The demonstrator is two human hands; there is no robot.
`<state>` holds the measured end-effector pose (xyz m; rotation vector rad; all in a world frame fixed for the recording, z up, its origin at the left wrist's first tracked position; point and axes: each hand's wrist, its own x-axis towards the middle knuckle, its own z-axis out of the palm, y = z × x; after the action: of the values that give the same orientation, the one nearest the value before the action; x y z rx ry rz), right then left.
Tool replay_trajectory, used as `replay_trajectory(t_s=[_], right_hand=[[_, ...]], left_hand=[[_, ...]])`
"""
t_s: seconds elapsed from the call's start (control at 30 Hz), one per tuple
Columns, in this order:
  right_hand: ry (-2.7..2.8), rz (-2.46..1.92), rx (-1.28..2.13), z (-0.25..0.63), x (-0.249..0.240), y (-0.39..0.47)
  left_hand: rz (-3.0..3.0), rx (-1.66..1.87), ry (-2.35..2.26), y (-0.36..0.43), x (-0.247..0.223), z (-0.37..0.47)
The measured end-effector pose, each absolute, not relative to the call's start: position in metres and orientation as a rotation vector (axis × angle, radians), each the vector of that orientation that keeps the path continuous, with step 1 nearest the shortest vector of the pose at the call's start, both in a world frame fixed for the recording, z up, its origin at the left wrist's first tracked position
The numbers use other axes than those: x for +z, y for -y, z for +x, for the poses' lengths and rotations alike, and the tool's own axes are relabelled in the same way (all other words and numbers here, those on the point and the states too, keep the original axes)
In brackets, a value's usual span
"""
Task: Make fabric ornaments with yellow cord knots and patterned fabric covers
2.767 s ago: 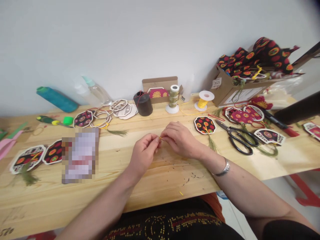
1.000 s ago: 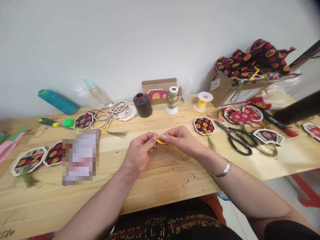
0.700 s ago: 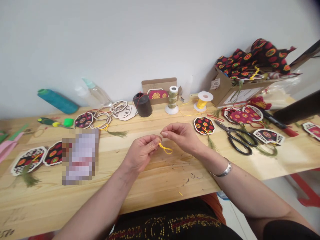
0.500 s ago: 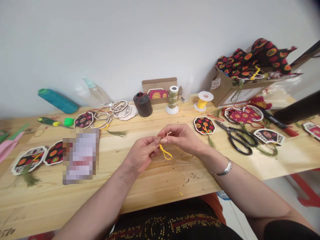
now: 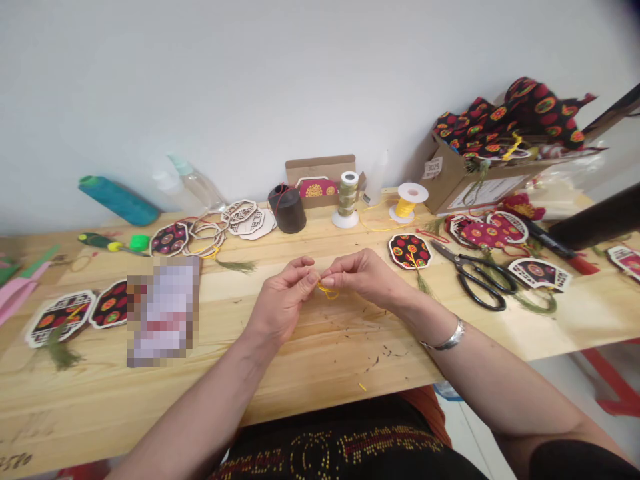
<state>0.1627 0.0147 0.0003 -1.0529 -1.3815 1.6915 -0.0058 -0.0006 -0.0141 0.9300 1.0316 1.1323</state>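
A thin yellow cord (image 5: 329, 292) is pinched between my two hands over the middle of the wooden table (image 5: 300, 353). My left hand (image 5: 286, 297) closes thumb and forefinger on it. From the other side, my right hand (image 5: 367, 277) grips the cord too, fingertips nearly touching the left ones. Part of the cord is hidden by the fingers; a small loop hangs below them. To the right lies a patterned fabric pendant (image 5: 409, 252) with a green tassel. Beside it rest black-handled scissors (image 5: 483, 280).
Behind my hands stand a black thread cone (image 5: 287, 210), a green thread spool (image 5: 346, 200) and a yellow cord spool (image 5: 409, 202). A cardboard box (image 5: 465, 183) with patterned cloth is at the back right. More pendants (image 5: 63, 320) and a pixelated object (image 5: 167, 310) lie left.
The yellow loop hung longer and lower before; now it is drawn up close to the fingertips. My left fingers have lifted slightly, and my right hand has shifted a little.
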Motion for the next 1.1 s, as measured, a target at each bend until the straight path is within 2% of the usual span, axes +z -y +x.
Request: replay_trajectory(t_s=[0.5,0.93,1.1], right_hand=[[1.404,-1.095,1.779,0.1620,-0.0057,-0.0133],[1.282,-0.981,1.777,0.1579,-0.0056,-0.0104],[1.206,-1.051,1.705,0.1554,-0.0019,-0.0096]], left_hand=[[1.137,1.130,-1.041,0.0008,-0.0147,-0.0069],[0.772,1.227,-0.960,0.0024,-0.0143,-0.0005],[0.677,1.146,-0.999,0.0034,-0.0125,-0.0022]])
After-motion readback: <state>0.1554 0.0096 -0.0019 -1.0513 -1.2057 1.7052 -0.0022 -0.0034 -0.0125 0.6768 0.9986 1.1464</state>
